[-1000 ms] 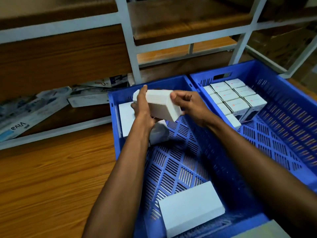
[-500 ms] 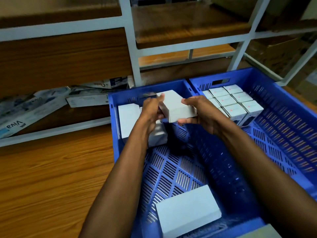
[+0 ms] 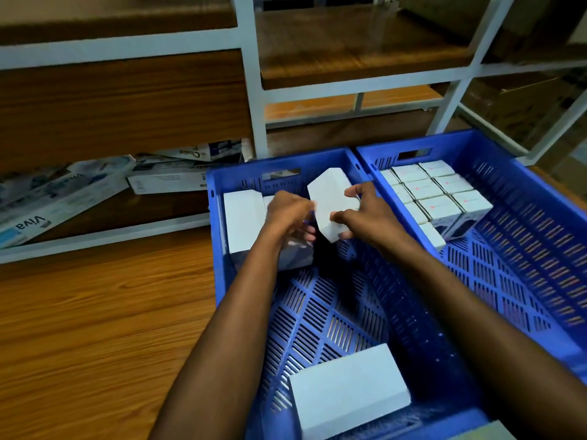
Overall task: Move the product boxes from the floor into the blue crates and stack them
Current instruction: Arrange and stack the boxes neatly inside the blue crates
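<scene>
Both my hands hold one white product box (image 3: pixel 330 198) above the far end of the left blue crate (image 3: pixel 320 315). My right hand (image 3: pixel 365 214) grips its right side with curled fingers and thumb. My left hand (image 3: pixel 289 214) pinches its left edge. Below them, white boxes (image 3: pixel 244 223) stand against the crate's far left corner. Another white box (image 3: pixel 347 392) lies flat at the crate's near end. The right blue crate (image 3: pixel 521 249) holds several white boxes with red marks (image 3: pixel 432 195) packed in its far left corner.
A white metal shelf frame (image 3: pixel 254 90) with wooden shelves stands just behind the crates. Printed cartons (image 3: pixel 63 198) lie on its lowest shelf at left. Wooden floor (image 3: pixel 95 328) stretches left of the crates.
The held box has shifted right and tipped more upright over the crate's far end. My left hand dropped from its top edge to its left edge.
</scene>
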